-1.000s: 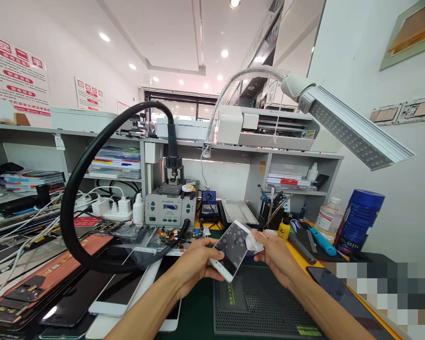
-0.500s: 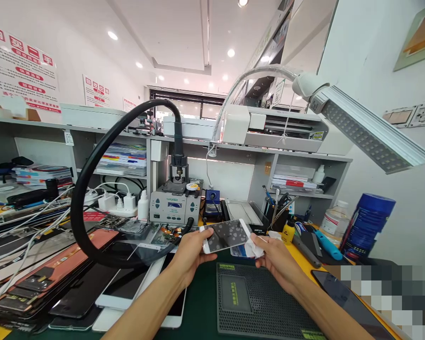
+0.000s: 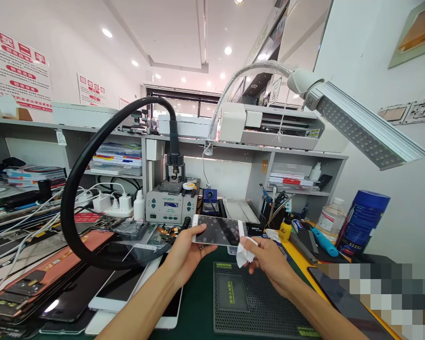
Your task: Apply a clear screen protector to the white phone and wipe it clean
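My left hand (image 3: 187,243) is closed on the left end of a white-framed phone screen (image 3: 217,230), thumb on its face and fingers beneath. The dark face carries many pale spots. Pinched in my right hand (image 3: 265,257) is a crumpled white wipe (image 3: 245,252), held at the right end of the screen. Whether the right fingers also touch the screen I cannot tell. Both hands are raised above the bench, with a black perforated mat (image 3: 262,302) below and to the right.
Stacked phones and panels (image 3: 74,278) fill the left side, under a thick black hose (image 3: 69,189). A rework station (image 3: 172,205) stands behind. To the right are a blue can (image 3: 364,222), a clear bottle (image 3: 331,219) and a dark phone (image 3: 347,297). A lamp (image 3: 368,125) hangs above.
The phone screen has turned to lie more level and moved slightly left. My right hand has brought the wipe down and left, so it shows more fully. The whole view has shifted a little.
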Demonstrator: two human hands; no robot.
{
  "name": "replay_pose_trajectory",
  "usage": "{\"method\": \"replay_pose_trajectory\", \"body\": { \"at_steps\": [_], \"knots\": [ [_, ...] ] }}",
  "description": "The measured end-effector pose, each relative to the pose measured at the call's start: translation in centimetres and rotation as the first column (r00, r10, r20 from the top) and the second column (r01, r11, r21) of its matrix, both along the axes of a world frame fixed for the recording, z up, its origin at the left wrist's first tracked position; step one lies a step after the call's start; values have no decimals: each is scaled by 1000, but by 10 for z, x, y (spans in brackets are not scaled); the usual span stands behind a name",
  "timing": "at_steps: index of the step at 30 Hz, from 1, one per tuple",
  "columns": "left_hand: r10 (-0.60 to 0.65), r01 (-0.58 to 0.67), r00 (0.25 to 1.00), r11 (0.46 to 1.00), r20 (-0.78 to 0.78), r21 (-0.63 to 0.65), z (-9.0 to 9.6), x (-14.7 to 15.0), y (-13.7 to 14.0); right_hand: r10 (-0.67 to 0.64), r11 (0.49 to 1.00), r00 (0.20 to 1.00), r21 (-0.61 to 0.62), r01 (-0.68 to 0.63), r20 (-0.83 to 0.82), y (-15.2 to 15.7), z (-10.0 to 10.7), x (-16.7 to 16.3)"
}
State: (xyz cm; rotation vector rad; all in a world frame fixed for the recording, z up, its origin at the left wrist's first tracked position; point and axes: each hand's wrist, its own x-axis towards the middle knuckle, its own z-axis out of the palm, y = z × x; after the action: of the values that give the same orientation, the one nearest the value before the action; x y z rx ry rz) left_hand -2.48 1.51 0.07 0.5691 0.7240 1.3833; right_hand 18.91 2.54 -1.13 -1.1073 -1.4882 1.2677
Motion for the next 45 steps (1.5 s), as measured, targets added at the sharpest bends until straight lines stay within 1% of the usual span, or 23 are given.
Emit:
{"method": "replay_pose_trajectory", "body": {
  "at_steps": [4, 9, 12, 16, 19, 22, 25, 29, 33, 37, 42, 45],
  "knots": [
    [-20, 20, 1000, 1000, 15, 7, 1, 0, 0, 29, 999, 998, 15, -30, 64, -2, -2, -2],
    [-54, 54, 998, 998, 9, 9, 1, 3, -2, 63, 998, 997, 4, -64, 54, -4, -5, -5],
    [-53, 53, 998, 998, -16, 17, 0, 7, -3, 40, 999, 997, -35, -37, 70, -3, -7, -7],
    [-91, 96, 994, 992, -67, 84, -4, 10, -5, -4, 995, 989, -93, 18, 146, -2, -11, -9],
    [-99, 107, 992, 989, -78, 104, -7, 11, -6, -10, 995, 988, -94, 25, 155, -3, -11, -10],
    [-90, 94, 995, 991, -44, 96, -7, 12, -5, 0, 998, 990, -68, 10, 138, -8, -4, -12],
    [-94, 91, 995, 992, 36, 85, -8, 14, -4, 21, 998, 995, -66, -14, 101, -12, 2, -13],
    [-105, 94, 989, 991, 108, 100, -9, 17, -5, 61, 997, 997, -56, -59, 37, -13, 1, -14],
    [-137, 129, 989, 983, 57, 134, -9, 22, -10, 125, 992, 992, -31, -125, 8, -17, -2, -17],
    [-200, 203, 979, 961, -36, 186, -9, 25, -14, 184, 983, 983, -11, -184, -1, -24, -2, -21],
    [-180, 190, 981, 964, -73, 186, -10, 26, -15, 213, 976, 977, 40, -214, 30, -25, -6, -22],
    [-162, 179, 981, 968, -103, 176, -11, 25, -15, 239, 969, 970, 46, -241, 55, -24, -8, -21]
  ]
}}
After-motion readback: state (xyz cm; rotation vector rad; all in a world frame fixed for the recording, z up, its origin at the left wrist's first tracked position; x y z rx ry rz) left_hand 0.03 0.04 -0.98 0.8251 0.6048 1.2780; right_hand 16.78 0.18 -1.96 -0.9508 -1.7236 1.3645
